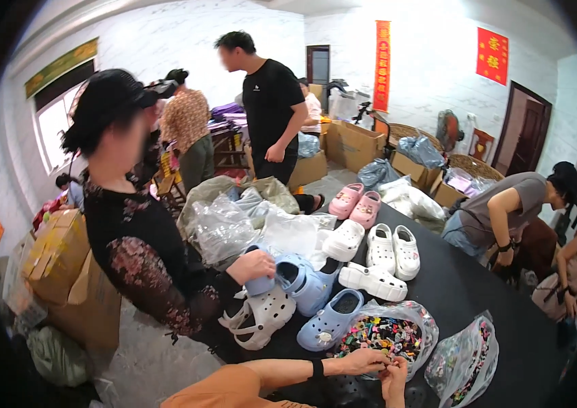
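My left hand (363, 362), with a dark band on its wrist, meets my right hand (394, 378) above the table's near edge. The fingertips of both are pinched together; whatever small thing they hold is too small to make out. Just beyond them lies an open clear bag (380, 333) full of small colourful shoe charms. A second bag of charms (464, 360) stands to its right. Behind the first bag are a light blue clog (329, 321) and a white clog (373, 281) on its side. Under my hands, a dark shape with holes (348, 390) shows faintly.
Across the black table (468, 275), a co-worker's hand (253, 266) grips a blue clog, beside more white clogs (268, 318). Pink clogs (355, 205) sit at the far end. Clear plastic bags (224, 228) heap at the back left. Other people and cardboard boxes (353, 151) surround the table.
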A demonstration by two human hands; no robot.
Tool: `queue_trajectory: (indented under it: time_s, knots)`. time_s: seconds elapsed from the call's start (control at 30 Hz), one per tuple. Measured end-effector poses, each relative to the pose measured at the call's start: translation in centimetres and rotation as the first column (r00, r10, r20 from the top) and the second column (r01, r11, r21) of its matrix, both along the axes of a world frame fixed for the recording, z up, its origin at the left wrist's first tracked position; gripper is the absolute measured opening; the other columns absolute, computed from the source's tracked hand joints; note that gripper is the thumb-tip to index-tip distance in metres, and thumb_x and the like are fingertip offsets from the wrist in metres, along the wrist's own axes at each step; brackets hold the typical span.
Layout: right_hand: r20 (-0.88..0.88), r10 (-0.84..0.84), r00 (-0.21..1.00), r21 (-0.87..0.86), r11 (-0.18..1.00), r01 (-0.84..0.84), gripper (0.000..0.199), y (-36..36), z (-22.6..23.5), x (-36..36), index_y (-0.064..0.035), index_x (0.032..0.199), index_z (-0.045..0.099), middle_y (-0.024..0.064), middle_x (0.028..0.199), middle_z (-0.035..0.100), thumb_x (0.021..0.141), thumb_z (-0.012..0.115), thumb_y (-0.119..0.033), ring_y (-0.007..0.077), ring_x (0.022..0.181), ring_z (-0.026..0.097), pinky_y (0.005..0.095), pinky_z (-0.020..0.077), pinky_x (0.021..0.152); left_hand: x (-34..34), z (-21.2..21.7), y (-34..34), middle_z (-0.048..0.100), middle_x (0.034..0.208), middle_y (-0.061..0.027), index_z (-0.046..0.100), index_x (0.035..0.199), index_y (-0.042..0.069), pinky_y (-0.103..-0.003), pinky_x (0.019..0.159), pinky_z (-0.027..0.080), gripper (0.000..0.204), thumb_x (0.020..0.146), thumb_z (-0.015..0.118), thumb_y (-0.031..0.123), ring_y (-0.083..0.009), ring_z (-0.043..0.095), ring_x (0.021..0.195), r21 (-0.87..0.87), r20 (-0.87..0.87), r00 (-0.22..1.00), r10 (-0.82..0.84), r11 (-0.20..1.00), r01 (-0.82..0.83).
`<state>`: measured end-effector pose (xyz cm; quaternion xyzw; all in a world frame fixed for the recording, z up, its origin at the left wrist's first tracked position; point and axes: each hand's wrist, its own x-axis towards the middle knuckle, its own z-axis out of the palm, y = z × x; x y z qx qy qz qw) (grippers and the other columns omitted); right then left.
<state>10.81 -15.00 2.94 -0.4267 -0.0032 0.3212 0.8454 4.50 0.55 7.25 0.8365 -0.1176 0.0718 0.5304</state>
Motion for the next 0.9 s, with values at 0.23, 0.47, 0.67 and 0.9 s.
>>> queue_trajectory:
  time_s: [0.23,0.47,0.67,0.9]
  knots:
    - [0.061,0.255,0.965,-0.073,0.965,-0.251,0.025,-0.5,0.4,-0.3,-0.0075,0.104,0.045,0.0039,0.090,0.051,0.080,0.052,-0.008,0.0146,0.077,0.055,0.0255,0.0465,0.061,-0.8,0.4,0.0,0.057,0.079,-0.0102,0.060,0.086,0.005,-0.035,0.066,0.042,0.015,0.075,0.058,0.015,-0.0272,0.056,0.078,0.130,0.051,0.998,0.033,0.991,-0.040]
    - [0.122,0.332,0.935,-0.036,0.943,-0.331,0.026,-0.1,1.8,-1.1,-0.0055,0.109,0.051,0.0061,0.104,0.055,0.085,0.053,-0.014,0.0148,0.088,0.054,0.0251,0.0430,0.071,-2.5,1.1,0.3,0.060,0.073,-0.0136,0.063,0.081,0.002,-0.036,0.061,0.043,0.020,0.067,0.065,0.015,-0.0292,0.057,0.070,-0.082,0.141,0.972,0.188,0.981,-0.178]
    - [0.135,0.338,0.931,-0.083,0.940,-0.330,0.029,0.7,3.4,-2.7,-0.0036,0.114,0.047,0.0073,0.111,0.052,0.086,0.051,-0.010,0.0165,0.098,0.051,0.0263,0.0422,0.078,-3.6,0.2,0.9,0.059,0.073,-0.0134,0.062,0.077,0.002,-0.037,0.064,0.044,0.018,0.068,0.064,0.018,-0.0296,0.056,0.074,0.054,0.150,0.958,0.243,0.966,-0.253]
    - [0.159,0.373,0.914,-0.064,0.928,-0.368,0.029,0.5,2.6,-2.8,-0.0011,0.117,0.045,0.0080,0.119,0.047,0.088,0.047,-0.008,0.0175,0.107,0.046,0.0278,0.0391,0.087,-3.0,-1.3,0.4,0.058,0.070,-0.0128,0.061,0.074,0.003,-0.038,0.062,0.044,0.016,0.068,0.063,0.018,-0.0298,0.056,0.073,0.102,0.204,0.941,0.271,0.950,-0.296]
